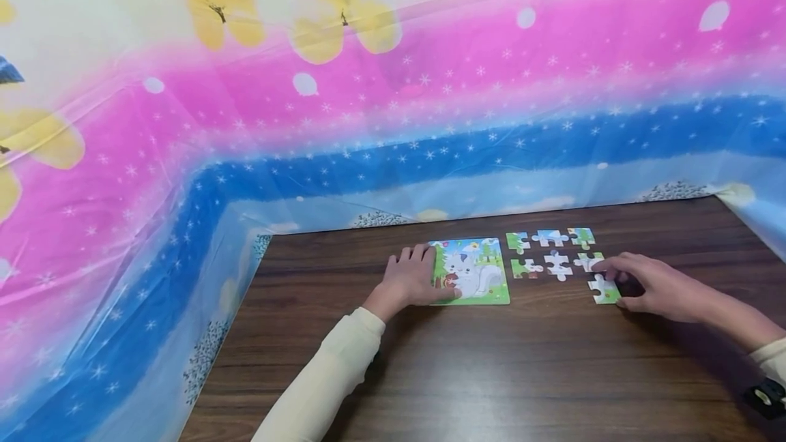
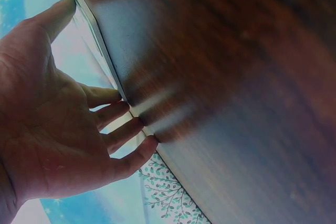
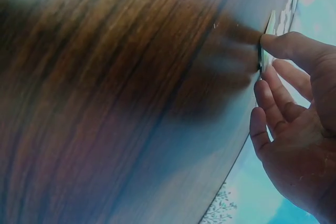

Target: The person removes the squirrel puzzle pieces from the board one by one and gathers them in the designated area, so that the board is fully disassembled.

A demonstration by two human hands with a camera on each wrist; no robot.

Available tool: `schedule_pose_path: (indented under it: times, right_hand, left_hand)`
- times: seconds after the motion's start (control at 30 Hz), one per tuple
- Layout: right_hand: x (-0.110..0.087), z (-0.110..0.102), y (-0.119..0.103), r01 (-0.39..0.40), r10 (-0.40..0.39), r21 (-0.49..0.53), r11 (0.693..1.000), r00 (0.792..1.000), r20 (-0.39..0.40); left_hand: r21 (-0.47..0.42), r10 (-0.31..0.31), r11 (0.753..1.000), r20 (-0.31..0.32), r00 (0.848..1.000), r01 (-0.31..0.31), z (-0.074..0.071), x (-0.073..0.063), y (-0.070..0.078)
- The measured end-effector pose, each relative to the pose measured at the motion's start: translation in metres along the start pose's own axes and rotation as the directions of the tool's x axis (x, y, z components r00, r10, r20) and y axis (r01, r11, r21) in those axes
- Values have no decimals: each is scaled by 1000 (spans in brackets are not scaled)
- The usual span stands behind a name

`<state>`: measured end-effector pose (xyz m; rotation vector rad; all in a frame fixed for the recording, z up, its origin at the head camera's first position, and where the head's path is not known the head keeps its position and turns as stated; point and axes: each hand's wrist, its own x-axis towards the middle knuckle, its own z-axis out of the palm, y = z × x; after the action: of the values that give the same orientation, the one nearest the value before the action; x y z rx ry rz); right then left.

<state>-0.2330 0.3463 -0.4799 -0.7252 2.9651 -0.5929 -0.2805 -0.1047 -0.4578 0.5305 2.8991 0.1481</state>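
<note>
My left hand [image 1: 413,277] rests on the left part of a square puzzle board [image 1: 491,297] printed with a white squirrel. Its fingers are spread and fairly straight, also in the left wrist view, where the board's thin edge [image 2: 105,51] shows by the thumb. To the right, my right hand [image 1: 660,288] holds a green-and-white jigsaw piece [image 1: 604,290] at the table surface, thumb at its lower right corner and index finger by its upper edge. That fingertip also overlaps the piece above [image 1: 586,262]. The right wrist view shows the thumb against the thin piece [image 3: 270,24].
Between board and right hand lie several loose jigsaw pieces [image 1: 557,264] in two rows, spaced apart. The brown wooden table [image 1: 491,374] extends toward me. A pink and blue patterned cloth [image 1: 430,108] hangs behind and left of it.
</note>
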Motion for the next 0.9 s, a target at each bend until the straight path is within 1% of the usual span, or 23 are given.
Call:
schedule_pose_path:
  times: [0.2,0.3,0.37,0.43,0.5,0.63,0.77,0.83,0.9]
  right_hand:
    - [-2,0,2,-23,23,-3,1000,1000,0]
    - [1,1,-3,-25,25,-3,1000,1000,-11]
    - [5,2,-10,-17,17,-1,1000,1000,-23]
    - [9,5,-21,-10,10,-3,1000,999,-48]
    - [14,8,-36,8,-6,21,1000,998,-68]
    - [26,21,-76,48,-41,91,995,996,-81]
    - [36,33,-112,77,-71,145,986,996,-50]
    - [41,38,-123,86,-82,154,984,996,-33]
    - [47,43,-132,78,-76,157,984,997,-17]
  left_hand:
    - [-1,-1,1000,8,1000,1,1,2,1]
    - [-4,-3,1000,7,1000,4,0,2,1]
    - [-7,-3,1000,3,1000,3,0,1,1]
    - [-9,0,1000,-1,1000,0,-1,1,2]
    - [-8,-1,1000,-1,1000,1,-1,0,1]
    - [2,-3,1000,10,1000,3,-1,-4,-1]
    - [-10,27,1000,30,999,-27,-2,-6,-7]
    - [-29,49,998,49,998,-48,-3,-6,-10]
    - [-45,68,997,74,995,-65,-5,-7,-12]
